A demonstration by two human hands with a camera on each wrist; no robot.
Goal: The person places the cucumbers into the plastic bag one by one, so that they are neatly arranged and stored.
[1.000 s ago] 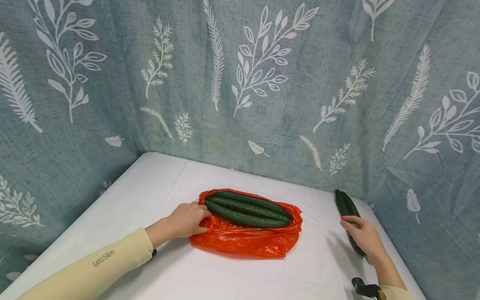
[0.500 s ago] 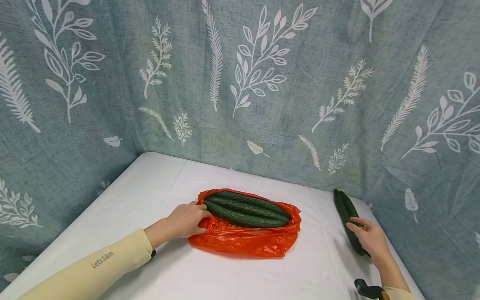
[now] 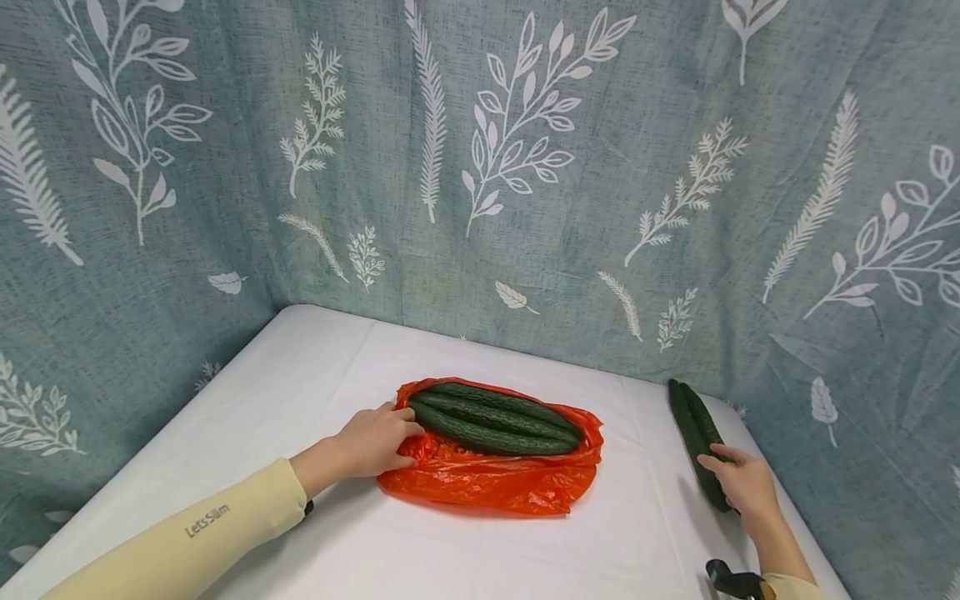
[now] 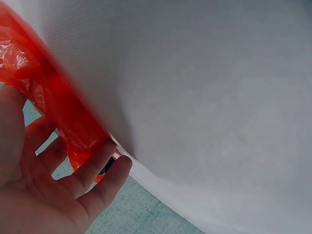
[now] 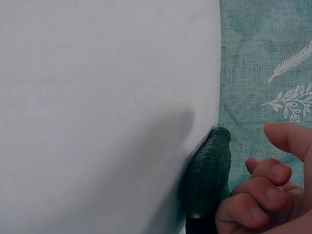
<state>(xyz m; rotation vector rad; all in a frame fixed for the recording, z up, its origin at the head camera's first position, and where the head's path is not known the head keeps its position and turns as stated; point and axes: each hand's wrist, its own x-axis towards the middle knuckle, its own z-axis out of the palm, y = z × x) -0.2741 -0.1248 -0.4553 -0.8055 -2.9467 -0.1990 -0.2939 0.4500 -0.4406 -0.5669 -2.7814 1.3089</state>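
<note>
An orange plastic bag [image 3: 487, 483] lies open in the middle of the white table [image 3: 300, 375], with three long dark green cucumbers [image 3: 495, 417] on it. My left hand [image 3: 378, 440] holds the bag's left rim; in the left wrist view the orange plastic [image 4: 63, 117] runs between thumb and fingers [image 4: 97, 170]. Two more cucumbers [image 3: 692, 417] lie side by side at the table's right edge. My right hand [image 3: 738, 483] rests at their near end. In the right wrist view its loosely curled fingers [image 5: 261, 195] sit beside one cucumber [image 5: 207, 175], not wrapped round it.
A grey-green curtain with white leaf prints [image 3: 480, 167] hangs close behind the table and along both sides. The loose cucumbers lie right by that curtain [image 5: 263, 63]. A black wrist strap [image 3: 731, 579] shows at the bottom right.
My right hand has slid a little toward me along the loose cucumbers. The left hand, bag and bagged cucumbers have not moved.
</note>
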